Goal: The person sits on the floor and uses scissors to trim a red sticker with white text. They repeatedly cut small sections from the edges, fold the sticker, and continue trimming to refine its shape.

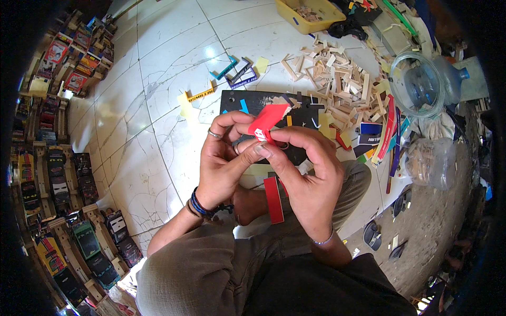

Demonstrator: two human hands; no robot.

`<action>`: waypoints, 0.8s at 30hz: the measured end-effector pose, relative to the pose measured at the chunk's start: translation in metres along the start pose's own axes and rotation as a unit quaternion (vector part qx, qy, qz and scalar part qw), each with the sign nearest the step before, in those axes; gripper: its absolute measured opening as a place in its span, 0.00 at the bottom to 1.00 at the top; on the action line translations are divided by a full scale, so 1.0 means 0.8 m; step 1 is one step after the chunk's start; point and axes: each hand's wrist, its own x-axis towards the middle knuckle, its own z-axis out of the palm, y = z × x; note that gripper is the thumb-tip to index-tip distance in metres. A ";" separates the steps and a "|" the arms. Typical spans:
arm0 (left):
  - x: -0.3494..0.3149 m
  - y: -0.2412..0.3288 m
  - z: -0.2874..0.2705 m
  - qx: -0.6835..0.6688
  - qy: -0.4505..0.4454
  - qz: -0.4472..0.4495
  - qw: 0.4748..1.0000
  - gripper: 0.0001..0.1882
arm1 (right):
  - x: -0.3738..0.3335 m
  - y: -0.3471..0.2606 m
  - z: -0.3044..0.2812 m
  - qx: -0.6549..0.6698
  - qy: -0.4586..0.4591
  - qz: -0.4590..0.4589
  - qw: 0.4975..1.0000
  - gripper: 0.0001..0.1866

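Strip of red sheeting (270, 117) is pinched between the left hand (219, 163) and the right hand (311, 179), thumbs and fingers of both closed on its curled lower end, while its ragged pale edge sticks out beyond the grip. Judging by how things lie, the work is partway: this strip is curled but not visibly laid flat on anything, and whether something sits inside the curl I cannot tell. Beyond and left of the grip, teal and violet angled pieces (243, 79) and a yellow one (201, 96) look already covered; beyond and right of it, a big heap of wooden pieces (342, 79) looks bare. A red-faced piece (273, 200) shows just below the grip, near a bare foot (249, 206). Under the grip lies a dark board (230, 100) strewn with scraps, on cracked white tiles (142, 105). Well left of the grip stand racks of printed items (87, 237); far beyond it, a yellow tub (320, 26); well to its right, a blue bottle (450, 87) and, lower, sandals (372, 235)
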 end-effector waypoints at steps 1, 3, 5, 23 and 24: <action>0.000 0.001 0.000 0.001 0.006 0.000 1.000 0.26 | 0.000 0.000 0.000 -0.001 -0.002 0.007 1.000 0.12; -0.001 0.003 0.000 0.086 0.004 0.034 0.996 0.25 | -0.001 0.002 0.002 -0.006 0.007 0.004 1.000 0.11; -0.002 0.003 0.001 0.135 0.016 0.052 0.989 0.25 | -0.001 0.006 0.004 -0.009 0.012 0.014 1.000 0.10; 0.001 0.009 0.001 0.187 0.032 0.044 0.981 0.29 | 0.001 0.032 0.008 0.063 -0.060 0.158 0.984 0.08; 0.000 0.011 0.002 0.188 0.031 0.040 0.981 0.30 | 0.001 0.031 0.009 0.063 -0.058 0.157 0.984 0.08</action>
